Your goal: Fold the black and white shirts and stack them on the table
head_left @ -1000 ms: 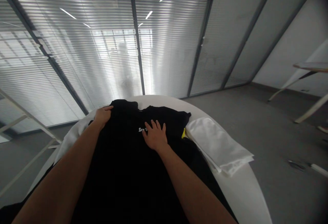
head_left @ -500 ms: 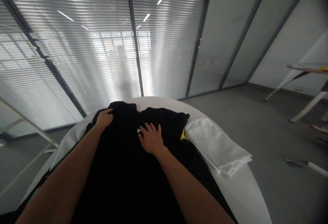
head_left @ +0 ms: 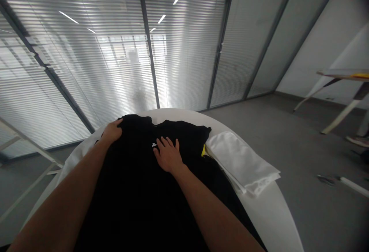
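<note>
The left hand point(head_left: 112, 132) lay curled over the far left shoulder edge of a black cotton T-shirt point(head_left: 138, 198); whether its fingers pinched the cloth could not be told. The shirt lay spread flat on a round white table point(head_left: 276, 217), collar away from the person. The right hand point(head_left: 167, 156) rested flat and open on the chest, fingers spread, holding nothing, just beside a small white print point(head_left: 154, 145). A folded white cloth point(head_left: 242, 161) lay at the shirt's right edge.
</note>
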`<state>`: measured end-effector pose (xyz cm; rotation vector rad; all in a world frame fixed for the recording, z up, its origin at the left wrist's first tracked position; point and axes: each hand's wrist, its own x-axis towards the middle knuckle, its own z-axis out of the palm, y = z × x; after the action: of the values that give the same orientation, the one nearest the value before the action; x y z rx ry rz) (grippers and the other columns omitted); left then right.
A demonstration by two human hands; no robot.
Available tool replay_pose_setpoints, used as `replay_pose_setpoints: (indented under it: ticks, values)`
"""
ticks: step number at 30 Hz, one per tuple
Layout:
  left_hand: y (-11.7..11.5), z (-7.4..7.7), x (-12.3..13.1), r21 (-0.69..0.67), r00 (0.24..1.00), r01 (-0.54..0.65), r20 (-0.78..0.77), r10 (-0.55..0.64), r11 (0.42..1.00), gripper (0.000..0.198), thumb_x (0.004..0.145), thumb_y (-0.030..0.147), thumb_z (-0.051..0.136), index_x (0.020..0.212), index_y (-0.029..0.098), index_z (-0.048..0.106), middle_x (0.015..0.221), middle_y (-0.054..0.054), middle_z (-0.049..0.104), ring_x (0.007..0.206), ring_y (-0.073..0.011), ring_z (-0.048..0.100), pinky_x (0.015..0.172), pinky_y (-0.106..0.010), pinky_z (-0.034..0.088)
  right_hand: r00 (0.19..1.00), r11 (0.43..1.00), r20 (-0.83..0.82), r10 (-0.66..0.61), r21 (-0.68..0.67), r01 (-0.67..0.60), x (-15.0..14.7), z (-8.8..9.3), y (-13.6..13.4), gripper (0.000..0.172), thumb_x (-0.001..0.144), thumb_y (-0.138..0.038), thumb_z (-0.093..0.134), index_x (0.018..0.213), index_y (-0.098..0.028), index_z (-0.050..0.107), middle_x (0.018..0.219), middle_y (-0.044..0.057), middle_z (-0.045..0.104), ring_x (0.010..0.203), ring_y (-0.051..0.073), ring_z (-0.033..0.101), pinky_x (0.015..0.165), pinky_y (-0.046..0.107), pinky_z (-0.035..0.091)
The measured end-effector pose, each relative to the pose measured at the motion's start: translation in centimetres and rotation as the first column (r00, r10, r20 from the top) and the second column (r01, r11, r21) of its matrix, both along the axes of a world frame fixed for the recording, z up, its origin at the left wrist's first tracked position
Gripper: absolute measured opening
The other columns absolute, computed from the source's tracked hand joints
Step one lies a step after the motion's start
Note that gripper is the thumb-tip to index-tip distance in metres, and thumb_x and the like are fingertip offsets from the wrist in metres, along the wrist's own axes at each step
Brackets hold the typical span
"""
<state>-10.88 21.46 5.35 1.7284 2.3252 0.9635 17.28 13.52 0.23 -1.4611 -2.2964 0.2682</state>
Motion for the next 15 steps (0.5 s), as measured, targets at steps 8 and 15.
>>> replay_pose_setpoints:
  ticks: [8, 15]
  values:
    - [-3.9, -2.2, 6.0, -0.028, 0.893, -0.015, -0.449, 0.001, 0.999, 0.052, 0.087, 0.032, 0.044, 0.137, 0.019, 0.055, 0.149, -0.017, 0.040, 0.135, -0.0362, 0.039, 0.108, -0.051, 0.034, 0.998, 0.999, 0.038, 0.047, -0.030, -0.045, 0.0, -0.6, 0.3, 0.054, 0.099, -0.051, 0.021, 0.142, -0.030, 0.046, 0.153, 0.006, 0.038, 0.144, 0.028, 0.023, 0.115, 0.057, 0.004]
    - [-7.8, -4.7, 10.1, -0.150, 0.829, 0.024, -0.549, -0.104, 0.988, 0.058, 0.091, 0.038, 0.042, 0.144, 0.015, 0.046, 0.151, -0.019, 0.037, 0.143, -0.0363, 0.026, 0.113, -0.049, 0.025, 0.998, 0.996, 0.022, 0.057, -0.069, -0.056, 0.4, -0.5, 0.4, 0.054, 0.099, -0.051, 0.021, 0.143, -0.030, 0.046, 0.154, 0.005, 0.036, 0.144, 0.026, 0.023, 0.115, 0.056, 0.005]
